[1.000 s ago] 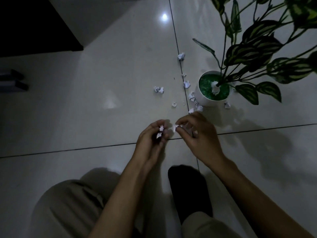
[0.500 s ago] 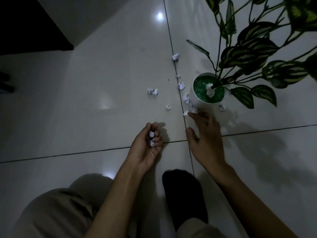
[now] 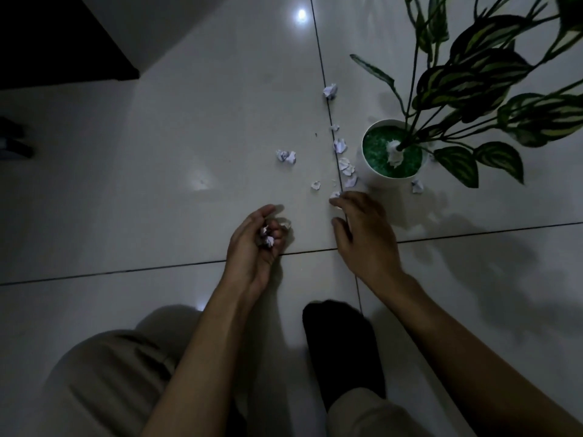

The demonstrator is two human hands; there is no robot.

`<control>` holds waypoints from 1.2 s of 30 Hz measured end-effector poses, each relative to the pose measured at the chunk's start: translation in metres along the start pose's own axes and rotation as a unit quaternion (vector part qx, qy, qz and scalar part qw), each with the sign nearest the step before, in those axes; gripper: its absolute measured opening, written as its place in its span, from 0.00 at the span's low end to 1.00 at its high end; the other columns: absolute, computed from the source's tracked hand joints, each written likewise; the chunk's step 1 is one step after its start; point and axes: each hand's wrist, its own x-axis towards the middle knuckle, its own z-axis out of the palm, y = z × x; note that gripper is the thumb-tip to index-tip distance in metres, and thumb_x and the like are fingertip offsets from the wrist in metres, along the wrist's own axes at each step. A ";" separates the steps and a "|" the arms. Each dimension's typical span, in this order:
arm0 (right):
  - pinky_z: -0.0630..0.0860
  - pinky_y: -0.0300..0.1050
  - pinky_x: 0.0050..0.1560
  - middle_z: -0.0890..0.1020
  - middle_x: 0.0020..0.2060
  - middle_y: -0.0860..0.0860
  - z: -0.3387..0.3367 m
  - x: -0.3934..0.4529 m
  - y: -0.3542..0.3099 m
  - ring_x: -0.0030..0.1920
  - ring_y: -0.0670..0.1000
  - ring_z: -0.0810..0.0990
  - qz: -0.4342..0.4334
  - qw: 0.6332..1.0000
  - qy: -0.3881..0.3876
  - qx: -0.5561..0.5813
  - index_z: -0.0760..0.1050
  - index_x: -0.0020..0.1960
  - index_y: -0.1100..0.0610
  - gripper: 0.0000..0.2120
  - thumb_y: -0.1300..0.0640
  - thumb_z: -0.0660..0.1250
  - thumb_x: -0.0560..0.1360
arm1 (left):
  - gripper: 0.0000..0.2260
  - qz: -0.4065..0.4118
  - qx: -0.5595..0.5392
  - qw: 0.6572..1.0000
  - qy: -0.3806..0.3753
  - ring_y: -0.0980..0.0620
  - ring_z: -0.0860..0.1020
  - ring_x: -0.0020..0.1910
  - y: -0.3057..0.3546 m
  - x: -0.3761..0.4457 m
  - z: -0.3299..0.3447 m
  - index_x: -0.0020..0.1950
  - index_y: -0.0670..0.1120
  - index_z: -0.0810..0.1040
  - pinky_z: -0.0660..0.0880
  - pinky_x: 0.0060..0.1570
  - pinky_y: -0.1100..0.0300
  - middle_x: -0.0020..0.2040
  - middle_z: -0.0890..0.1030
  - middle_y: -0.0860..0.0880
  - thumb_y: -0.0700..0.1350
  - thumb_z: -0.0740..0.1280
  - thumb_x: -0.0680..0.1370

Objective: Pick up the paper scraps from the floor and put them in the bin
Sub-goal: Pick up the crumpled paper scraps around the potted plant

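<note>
Several small crumpled white paper scraps lie on the glossy tiled floor (image 3: 195, 127) left of a plant pot: a pair (image 3: 285, 156), one far along the tile seam (image 3: 330, 90), a cluster by the pot (image 3: 346, 167) and one right of the pot (image 3: 417, 186). My left hand (image 3: 255, 244) is cupped palm up around a few collected scraps (image 3: 267, 237). With fingers spread, my right hand (image 3: 362, 228) reaches forward, its fingertips touching a scrap (image 3: 335, 194) on the floor. No bin is in view.
A white pot (image 3: 372, 179) with green filling holds a leafy plant (image 3: 479, 74) that overhangs the upper right. Dark furniture (image 3: 47, 42) fills the upper left corner. My black-socked foot (image 3: 340, 345) and beige trouser knees sit at the bottom.
My hands were together passing a scrap into the left hand; the right hand has since moved forward to a scrap near the pot, and the left hand stays cupped.
</note>
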 end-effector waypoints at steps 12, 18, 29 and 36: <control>0.78 0.50 0.48 0.81 0.41 0.53 0.001 0.013 -0.018 0.42 0.54 0.79 -0.011 0.993 -0.025 0.111 0.78 0.62 0.57 0.15 0.60 0.69 0.75 | 0.11 0.029 -0.068 0.997 0.040 0.53 0.81 0.35 0.001 0.000 -0.025 0.48 0.42 0.81 0.79 0.36 0.64 0.39 0.83 0.46 0.41 0.59 0.80; 0.75 0.49 0.52 0.81 0.46 0.53 0.010 0.017 -0.048 0.49 0.56 0.79 -0.106 0.986 -0.107 0.071 0.79 0.61 0.54 0.14 0.57 0.69 0.75 | 0.21 -0.006 -0.130 0.991 0.026 0.40 0.77 0.62 0.008 -0.007 -0.029 0.59 0.36 0.76 0.73 0.64 0.50 0.58 0.81 0.37 0.51 0.54 0.82; 0.73 0.50 0.47 0.80 0.45 0.50 -0.001 0.005 -0.066 0.47 0.53 0.77 -0.136 0.981 -0.076 0.111 0.80 0.52 0.53 0.06 0.54 0.68 0.75 | 0.30 -0.053 -0.216 0.973 -0.056 0.39 0.70 0.69 0.007 -0.006 -0.027 0.69 0.36 0.69 0.63 0.71 0.48 0.68 0.73 0.35 0.59 0.51 0.80; 0.73 0.43 0.52 0.81 0.57 0.47 -0.017 0.004 -0.063 0.51 0.45 0.72 -0.117 0.984 -0.045 0.124 0.74 0.67 0.49 0.20 0.48 0.62 0.76 | 0.37 -0.094 -0.199 0.964 -0.151 0.41 0.66 0.73 0.001 0.010 0.002 0.74 0.39 0.65 0.56 0.74 0.48 0.73 0.69 0.39 0.65 0.45 0.78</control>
